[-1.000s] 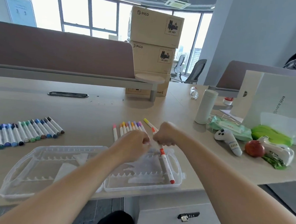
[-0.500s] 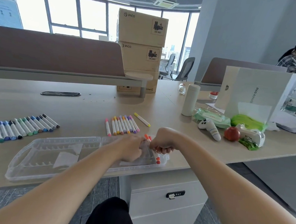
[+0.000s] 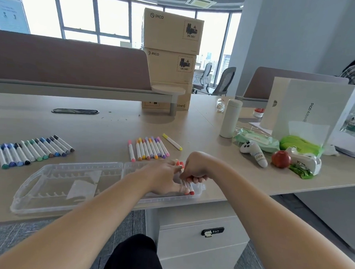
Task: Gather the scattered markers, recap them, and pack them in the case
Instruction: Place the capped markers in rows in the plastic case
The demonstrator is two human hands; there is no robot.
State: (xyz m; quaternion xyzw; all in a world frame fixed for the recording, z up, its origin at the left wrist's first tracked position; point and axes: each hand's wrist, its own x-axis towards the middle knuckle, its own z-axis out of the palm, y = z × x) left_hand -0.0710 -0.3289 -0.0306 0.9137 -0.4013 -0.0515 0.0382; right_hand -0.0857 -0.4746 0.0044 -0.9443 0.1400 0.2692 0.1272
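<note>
An open clear plastic case (image 3: 67, 186) lies at the desk's front edge. My right hand (image 3: 195, 168) is curled in a fist round two red-orange markers (image 3: 189, 187), whose lower ends rest in the case's right half. My left hand (image 3: 162, 174) lies over that same half, and its blurred fingertips pinch the markers' orange upper caps. A row of blue and green markers (image 3: 34, 149) lies on the desk at the left. Behind the case sits a row of warm-coloured markers (image 3: 149, 148), and a lone yellow marker (image 3: 172, 142) lies to its right.
At the right stand a white bottle (image 3: 230, 118), a white controller (image 3: 253, 152), a red apple (image 3: 281, 159), a tape dispenser (image 3: 307, 160) and a white box (image 3: 309, 112). Stacked cardboard boxes (image 3: 170, 49) and a desk divider (image 3: 69, 63) rise behind.
Both hands dropped from above the case to its right end, and the right hand now grips two red-orange markers there. The view tilted slightly and shows more floor.
</note>
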